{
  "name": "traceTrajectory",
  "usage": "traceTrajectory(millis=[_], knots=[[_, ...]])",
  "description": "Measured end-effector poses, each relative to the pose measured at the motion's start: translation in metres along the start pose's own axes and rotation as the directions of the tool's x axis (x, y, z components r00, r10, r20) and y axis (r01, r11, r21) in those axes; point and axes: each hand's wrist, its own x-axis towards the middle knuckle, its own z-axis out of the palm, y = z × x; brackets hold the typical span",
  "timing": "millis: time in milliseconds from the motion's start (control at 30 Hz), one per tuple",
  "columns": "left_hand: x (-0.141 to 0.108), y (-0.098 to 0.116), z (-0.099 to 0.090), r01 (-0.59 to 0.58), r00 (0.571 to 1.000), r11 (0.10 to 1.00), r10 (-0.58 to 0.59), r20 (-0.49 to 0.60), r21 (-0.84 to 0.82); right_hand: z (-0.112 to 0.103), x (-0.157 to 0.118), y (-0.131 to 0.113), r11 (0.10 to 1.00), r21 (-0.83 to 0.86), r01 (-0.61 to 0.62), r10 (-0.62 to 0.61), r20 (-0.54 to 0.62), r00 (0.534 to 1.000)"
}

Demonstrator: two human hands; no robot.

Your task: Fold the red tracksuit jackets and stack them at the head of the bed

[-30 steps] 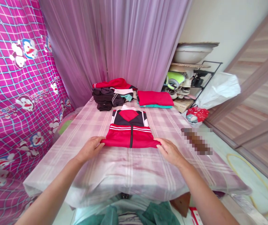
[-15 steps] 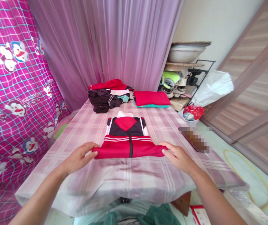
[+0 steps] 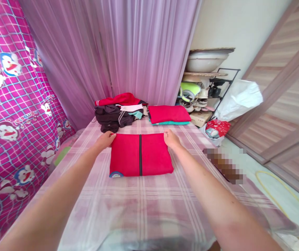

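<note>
A red jacket [image 3: 154, 155] with a dark zip down its middle lies folded into a rectangle on the plaid tablecloth [image 3: 139, 205]. A round blue badge [image 3: 116, 174] shows at its near left corner. My left hand [image 3: 106, 139] pinches the far left corner of the jacket. At the far right corner my right hand [image 3: 171, 138] grips the edge between thumb and fingers. The jacket's collar and its black and white parts are hidden under the red fold.
Behind the jacket lie a heap of dark and red clothes [image 3: 112, 115] and a folded red and teal stack [image 3: 169, 114]. A purple curtain [image 3: 144, 52] hangs at the back. To the right stand a shoe rack [image 3: 225, 82] and a white bag [image 3: 239, 99].
Both hands have carried the jacket's near edge away from me, folding the red part over the collar and dark panels. The zip and badge now face up.
</note>
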Motion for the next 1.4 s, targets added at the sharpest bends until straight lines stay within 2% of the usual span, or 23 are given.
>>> traceTrajectory(millis=[100, 167, 300, 433, 533, 600, 667, 733, 800, 900, 1000, 1267, 1400], knots=[[0.023, -0.007, 0.024, 0.053, 0.999, 0.994, -0.051, -0.016, 0.096, 0.022, 0.012, 0.004, 0.998, -0.026, -0.051, 0.051, 0.031, 0.998], [0.031, -0.013, 0.034, 0.065, 0.998, 0.987, -0.062, -0.026, 0.146, 0.033, 0.016, 0.009, 0.997, -0.04, -0.063, 0.065, 0.042, 0.997], [0.041, -0.021, 0.042, 0.058, 0.998, 0.974, -0.049, -0.047, 0.218, 0.044, 0.02, 0.013, 0.996, -0.061, -0.06, 0.063, 0.047, 0.997], [0.045, -0.02, 0.04, 0.043, 0.998, 0.963, -0.027, -0.063, 0.266, 0.043, 0.019, 0.012, 0.995, -0.082, -0.054, 0.06, 0.064, 0.996], [0.036, -0.015, 0.038, 0.004, 0.996, 0.956, 0.024, -0.09, 0.293, 0.033, 0.013, 0.006, 0.994, -0.097, -0.042, 0.05, 0.082, 0.995], [0.022, -0.007, 0.041, -0.066, 0.987, 0.95, 0.107, -0.12, 0.305, 0.027, 0.004, -0.004, 0.995, -0.101, -0.006, 0.011, 0.056, 0.998], [0.004, 0.007, 0.051, -0.203, 0.957, 0.919, 0.259, -0.13, 0.338, 0.025, -0.009, -0.021, 0.99, -0.091, 0.106, -0.108, -0.02, 0.994], [-0.014, 0.021, 0.068, -0.366, 0.895, 0.832, 0.437, -0.087, 0.417, 0.034, -0.025, -0.04, 0.959, -0.08, 0.273, -0.279, -0.091, 0.956], [-0.027, 0.031, 0.087, -0.391, 0.891, 0.789, 0.454, -0.021, 0.473, 0.049, -0.041, -0.055, 0.929, -0.086, 0.36, -0.366, -0.06, 0.929], [-0.034, 0.033, 0.107, -0.344, 0.931, 0.802, 0.361, 0.062, 0.489, 0.073, -0.053, -0.062, 0.937, -0.114, 0.331, -0.326, 0.063, 0.943], [-0.032, 0.027, 0.111, -0.355, 0.928, 0.803, 0.366, 0.074, 0.478, 0.081, -0.054, -0.055, 0.935, -0.123, 0.331, -0.326, 0.062, 0.943], [-0.032, 0.02, 0.112, -0.379, 0.9, 0.787, 0.437, -0.004, 0.487, 0.073, -0.045, -0.002, 0.938, -0.106, 0.331, -0.337, -0.037, 0.941], [-0.032, 0.021, 0.114, -0.368, 0.901, 0.801, 0.433, -0.033, 0.472, 0.077, -0.041, 0.01, 0.932, -0.084, 0.352, -0.355, -0.031, 0.934]])
